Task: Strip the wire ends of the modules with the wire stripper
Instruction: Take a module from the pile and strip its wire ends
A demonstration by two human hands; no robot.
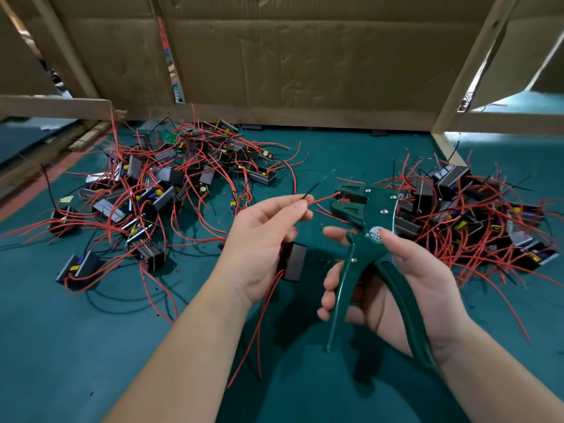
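One thin red wire (323, 199) meets the glossy (green) stripper (374, 203).

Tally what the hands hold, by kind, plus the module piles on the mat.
Stripper: 1, in right hand
Module: 1, in left hand
Red wire: 1, pinched
Black wire: 1, pinched
Piles: 2, left pile, right pile
Total: 6

The left hand (262, 239) concealed most of the held module (296, 261). The thumb of the right hand (406, 285) covered the label's end on the wire stripper (360, 215). Both forearms (183, 346) were cut off at 6 o'clock.
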